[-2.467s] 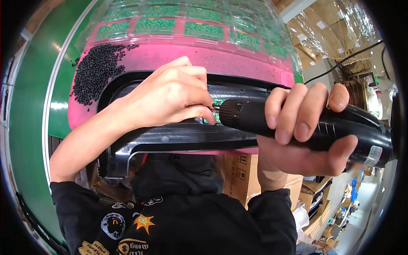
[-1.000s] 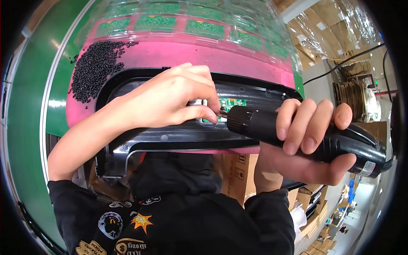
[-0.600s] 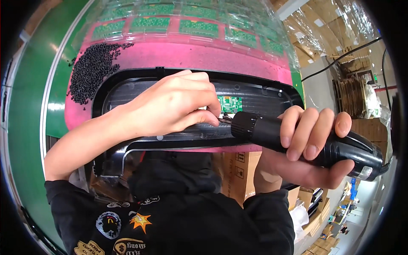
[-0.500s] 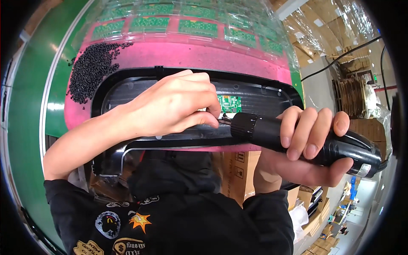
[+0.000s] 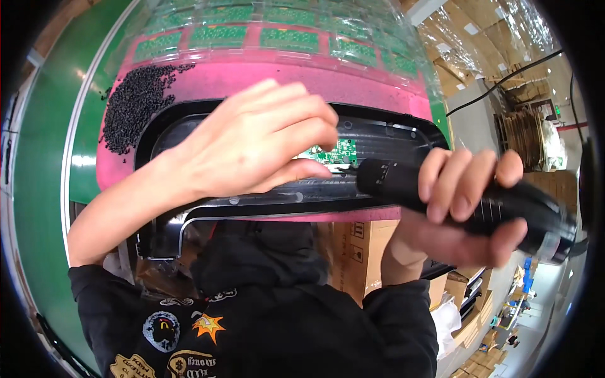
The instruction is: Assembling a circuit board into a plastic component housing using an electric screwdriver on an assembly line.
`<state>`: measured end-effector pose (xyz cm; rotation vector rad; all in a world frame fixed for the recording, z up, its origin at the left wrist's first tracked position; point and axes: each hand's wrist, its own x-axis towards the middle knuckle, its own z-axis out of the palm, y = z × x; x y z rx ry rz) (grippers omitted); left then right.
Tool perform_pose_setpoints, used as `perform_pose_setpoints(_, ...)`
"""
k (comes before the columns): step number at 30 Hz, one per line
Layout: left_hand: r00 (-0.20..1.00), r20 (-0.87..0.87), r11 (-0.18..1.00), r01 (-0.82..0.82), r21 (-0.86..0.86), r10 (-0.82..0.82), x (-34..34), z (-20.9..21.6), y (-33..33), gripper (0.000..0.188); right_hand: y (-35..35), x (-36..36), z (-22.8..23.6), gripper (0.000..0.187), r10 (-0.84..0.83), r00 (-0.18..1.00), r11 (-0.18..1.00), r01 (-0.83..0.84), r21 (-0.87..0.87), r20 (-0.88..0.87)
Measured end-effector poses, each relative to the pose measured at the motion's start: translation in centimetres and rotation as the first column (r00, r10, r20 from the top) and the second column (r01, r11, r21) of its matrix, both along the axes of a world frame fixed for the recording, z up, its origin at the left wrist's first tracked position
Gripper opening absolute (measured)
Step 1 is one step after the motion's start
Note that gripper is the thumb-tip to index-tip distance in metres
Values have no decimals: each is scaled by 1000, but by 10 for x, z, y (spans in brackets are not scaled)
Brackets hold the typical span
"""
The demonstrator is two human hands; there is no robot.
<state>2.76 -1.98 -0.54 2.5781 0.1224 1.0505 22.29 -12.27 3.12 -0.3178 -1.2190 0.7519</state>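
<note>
My right hand is wrapped round a black electric screwdriver, blurred by motion. The tool lies nearly level, its bit pointing left at a small green circuit board. That board sits inside a long black plastic housing with raised rims. Over the housing's middle is my left hand, thumb and forefinger apart near the board, with no object visible between them. Its other fingers are curled, and the palm is hidden. Part of the board is covered by the left hand.
A pile of small black screws lies on the pink mat at the far left. Beyond it, clear plastic trays hold several green boards. A cardboard box stands below the mat's front edge. A black cable hangs at right.
The screwdriver has drawn back slightly to the right. My left thumb and forefinger have parted and lifted away from the bit, uncovering more of the board.
</note>
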Motion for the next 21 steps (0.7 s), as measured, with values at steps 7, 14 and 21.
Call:
perform_pose_setpoints(7, 907, 413, 836, -161, 525, -84, 25, 33, -38, 24, 20, 26, -21, 38, -177, 975, 960, 201, -197, 132)
perform_pose_setpoints(14, 972, 222, 701, -109, 705, -72, 10, 51, -52, 20, 21, 31, -28, 35, -237, 961, 939, 264, -221, 139)
perform_pose_setpoints(21, 976, 180, 846, 10, 533, -125, -11, 46, -56, 18, 31, 32, -31, 36, -121, 974, 953, 167, -252, 189)
